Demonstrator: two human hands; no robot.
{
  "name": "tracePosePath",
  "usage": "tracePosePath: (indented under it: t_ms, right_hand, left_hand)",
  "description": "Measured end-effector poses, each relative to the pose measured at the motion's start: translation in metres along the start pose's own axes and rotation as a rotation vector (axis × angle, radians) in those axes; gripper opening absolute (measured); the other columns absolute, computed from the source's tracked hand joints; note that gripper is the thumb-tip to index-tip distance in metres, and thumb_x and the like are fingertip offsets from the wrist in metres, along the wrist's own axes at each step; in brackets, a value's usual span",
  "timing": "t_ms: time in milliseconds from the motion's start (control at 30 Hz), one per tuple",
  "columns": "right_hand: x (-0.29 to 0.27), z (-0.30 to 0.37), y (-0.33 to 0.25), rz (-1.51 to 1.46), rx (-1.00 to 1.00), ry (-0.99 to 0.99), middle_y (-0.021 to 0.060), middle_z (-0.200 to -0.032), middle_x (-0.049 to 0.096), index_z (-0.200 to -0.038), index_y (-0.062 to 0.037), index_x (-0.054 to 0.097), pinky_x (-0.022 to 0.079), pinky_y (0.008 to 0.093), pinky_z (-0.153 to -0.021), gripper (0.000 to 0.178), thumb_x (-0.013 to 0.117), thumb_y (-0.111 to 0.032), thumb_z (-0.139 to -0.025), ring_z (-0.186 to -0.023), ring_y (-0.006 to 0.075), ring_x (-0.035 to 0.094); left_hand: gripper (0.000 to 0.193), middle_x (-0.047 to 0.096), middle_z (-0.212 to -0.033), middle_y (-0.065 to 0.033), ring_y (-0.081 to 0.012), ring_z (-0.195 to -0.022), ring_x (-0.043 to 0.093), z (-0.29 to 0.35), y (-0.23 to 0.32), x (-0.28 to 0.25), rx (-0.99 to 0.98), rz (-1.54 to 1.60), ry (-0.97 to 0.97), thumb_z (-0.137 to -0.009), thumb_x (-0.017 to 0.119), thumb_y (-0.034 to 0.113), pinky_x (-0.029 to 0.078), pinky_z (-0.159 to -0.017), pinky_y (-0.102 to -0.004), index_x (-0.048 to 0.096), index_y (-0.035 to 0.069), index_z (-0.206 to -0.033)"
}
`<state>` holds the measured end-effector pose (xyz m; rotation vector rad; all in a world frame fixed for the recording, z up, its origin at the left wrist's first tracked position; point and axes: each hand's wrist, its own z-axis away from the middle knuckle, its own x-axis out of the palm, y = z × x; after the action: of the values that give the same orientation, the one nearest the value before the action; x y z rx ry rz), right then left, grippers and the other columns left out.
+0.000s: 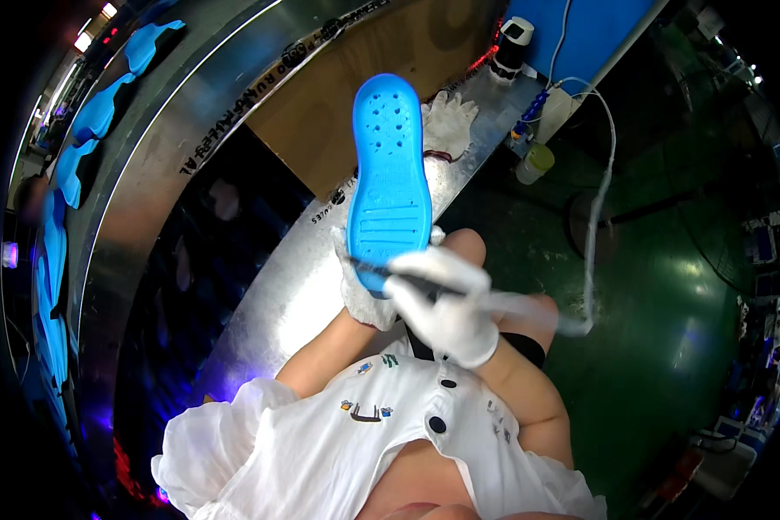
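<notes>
Over the bench's (273, 282) right edge, the left hand's (364, 299) grip wraps the heel of the blue shoe sole (390, 178); the right hand (451, 316), closed round a slim dark tool (418, 280), could slip and gouge it.

Both forearms (328, 352) angle inward, right grip (449, 314) curled beside left grip (361, 302).

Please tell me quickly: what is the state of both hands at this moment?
Left hand: closed, holding the blue sole from beneath.
Right hand: closed, holding a slim dark tool, blurred.
</notes>
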<state>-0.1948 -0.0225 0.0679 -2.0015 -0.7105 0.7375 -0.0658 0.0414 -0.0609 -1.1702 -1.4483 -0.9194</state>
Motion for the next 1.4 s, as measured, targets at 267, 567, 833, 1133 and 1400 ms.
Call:
tracePosePath:
  t_ms: [267, 567, 833, 1133, 1400]
  right_hand:
    - [0.003, 0.003, 0.004, -0.001, 0.066, 0.062, 0.0100, -0.085, 0.069, -0.093, -0.0020, 0.069, 0.055, 0.0313, -0.071, 0.018, 0.075, 0.000, -0.076, -0.073, 0.0204, 0.068]
    - [-0.005, 0.001, -0.002, -0.262, 0.305, 0.036, 0.0120, -0.087, 0.070, -0.098, -0.0028, 0.068, 0.054, 0.0284, -0.065, 0.018, 0.071, 0.002, -0.081, -0.076, 0.0186, 0.069]
    - [-0.038, -0.005, 0.002, 0.082, -0.019, -0.347, 0.0075, -0.101, 0.071, -0.099, -0.0068, 0.071, 0.055, 0.0312, -0.075, 0.020, 0.075, -0.008, -0.079, -0.086, 0.0229, 0.068]
    - [-0.039, -0.012, -0.003, -0.031, 0.145, -0.279, 0.0116, -0.098, 0.071, -0.095, -0.0044, 0.071, 0.055, 0.0312, -0.074, 0.017, 0.074, -0.005, -0.079, -0.085, 0.0268, 0.069]
    - [-0.052, -0.017, -0.009, 0.231, -0.075, -0.332, 0.0100, -0.101, 0.071, -0.098, -0.0060, 0.070, 0.055, 0.0336, -0.071, 0.021, 0.075, -0.007, -0.077, -0.081, 0.0285, 0.068]
  left_hand:
    - [0.096, 0.052, -0.131, -0.0287, -0.0399, -0.112, 0.058, -0.002, -0.017, 0.046, 0.136, -0.077, 0.218, -0.085, 0.043, 0.078, 0.054, -0.091, -0.0489, 0.037, 0.003, -0.145]
    - [0.068, 0.062, -0.121, -0.0224, -0.0336, -0.098, 0.065, -0.003, 0.016, 0.027, -0.169, -0.102, -0.043, -0.094, 0.049, 0.055, 0.057, -0.081, -0.0462, 0.048, 0.001, -0.134]
    - [0.068, 0.057, -0.132, -0.0230, -0.0354, -0.112, 0.062, -0.004, 0.053, 0.030, -0.219, -0.432, 0.240, -0.097, 0.049, 0.049, 0.054, -0.092, -0.0484, 0.040, 0.002, -0.144]
    - [0.063, 0.068, -0.113, -0.0205, -0.0275, -0.094, 0.070, -0.023, 0.071, 0.067, -0.559, -0.628, 0.223, -0.092, 0.058, 0.047, 0.058, -0.083, -0.0386, 0.058, -0.004, -0.128]
    - [0.062, 0.068, -0.105, -0.0189, -0.0260, -0.083, 0.070, -0.030, 0.066, 0.112, -0.585, -0.862, 0.485, -0.085, 0.067, 0.049, 0.060, -0.072, -0.0347, 0.061, -0.001, -0.121]
